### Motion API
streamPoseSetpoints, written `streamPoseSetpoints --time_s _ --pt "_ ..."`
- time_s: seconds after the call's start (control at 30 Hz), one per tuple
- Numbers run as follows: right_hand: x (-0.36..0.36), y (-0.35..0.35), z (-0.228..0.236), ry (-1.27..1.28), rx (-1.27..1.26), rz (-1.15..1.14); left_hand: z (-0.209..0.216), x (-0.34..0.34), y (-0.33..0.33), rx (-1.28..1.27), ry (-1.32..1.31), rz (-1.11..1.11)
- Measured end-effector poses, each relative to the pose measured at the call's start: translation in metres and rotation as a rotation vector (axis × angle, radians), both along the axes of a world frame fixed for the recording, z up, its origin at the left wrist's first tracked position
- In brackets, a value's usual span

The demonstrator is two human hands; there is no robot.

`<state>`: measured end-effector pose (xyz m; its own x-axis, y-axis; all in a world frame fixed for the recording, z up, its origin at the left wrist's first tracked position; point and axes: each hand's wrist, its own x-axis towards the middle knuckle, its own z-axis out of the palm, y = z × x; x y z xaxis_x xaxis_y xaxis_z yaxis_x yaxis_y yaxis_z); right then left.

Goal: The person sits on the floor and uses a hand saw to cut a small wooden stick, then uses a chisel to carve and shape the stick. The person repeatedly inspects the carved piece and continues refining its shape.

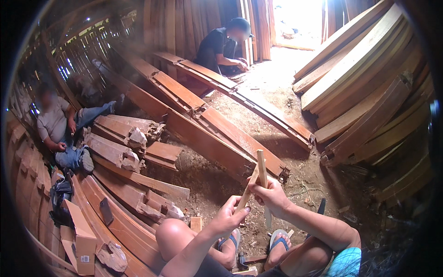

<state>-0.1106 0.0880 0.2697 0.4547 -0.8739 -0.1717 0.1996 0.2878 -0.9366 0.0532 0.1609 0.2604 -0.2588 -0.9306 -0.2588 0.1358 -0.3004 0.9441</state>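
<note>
Your left hand (229, 215) is wrapped round the left stick (246, 191), your right hand (273, 197) round the right stick (262, 170), out in front of you. The left stick's top leans right, toward the nearly upright right stick.

At eight o'clock there is a cardboard box (86, 242), near a dark phone (106, 211). One person (55, 119) sits at nine o'clock; boards (353, 67) are stacked at two o'clock.
</note>
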Motion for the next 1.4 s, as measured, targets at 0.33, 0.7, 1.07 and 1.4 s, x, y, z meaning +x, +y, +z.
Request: streamPoseSetpoints --time_s 0.33,0.7,1.07,1.4 --pt "-0.019 -0.016 -0.005 -0.034 -0.122 -0.428 0.019 0.025 -0.003 0.009 -0.009 -0.037" --pt "-0.033 -0.010 0.013 -0.110 -0.057 -0.425 0.012 0.025 -0.003 0.005 -0.021 0.000" --pt "-0.029 -0.019 0.004 -0.114 -0.026 -0.458 0.114 0.032 0.079 -1.296 -0.110 0.566" --pt "-0.003 -0.014 0.016 -0.061 -0.048 -0.355 0.150 0.029 0.124 -1.592 -0.049 0.511"
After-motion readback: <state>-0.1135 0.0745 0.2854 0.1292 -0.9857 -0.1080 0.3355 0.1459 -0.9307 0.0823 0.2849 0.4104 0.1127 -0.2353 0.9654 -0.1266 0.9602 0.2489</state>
